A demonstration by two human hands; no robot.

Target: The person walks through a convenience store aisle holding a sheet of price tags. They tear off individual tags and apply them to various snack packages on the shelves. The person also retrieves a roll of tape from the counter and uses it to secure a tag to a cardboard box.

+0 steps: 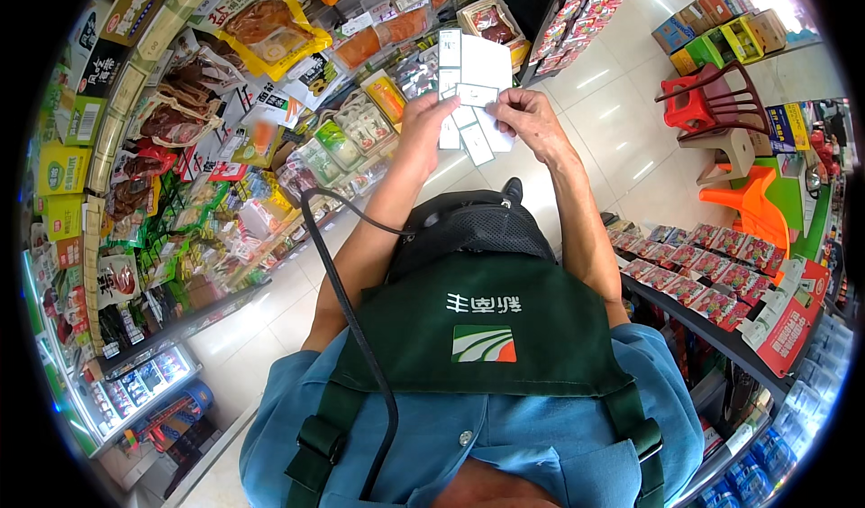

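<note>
Shop aisle, pale tiled floor (622,121); shelves of coloured snack packets (180,148) at left w/ more packets along right display (712,274). L hand (423,116) fingers closed, gripping lower left edge of white paper label sheet (473,80), held up at chest front. Sheet rises above both grips. R hand (532,116) thumb + forefinger pinching one small label at sheet centre. Red plastic stool (707,98) far right.

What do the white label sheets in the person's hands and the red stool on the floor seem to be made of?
White label sheets: likely matte paper, thin, flat, with peel-off rectangles. Red stool: probably moulded plastic, with a smooth, even, slightly shiny surface. Both hands, left hand and right hand, hold the sheets.
</note>
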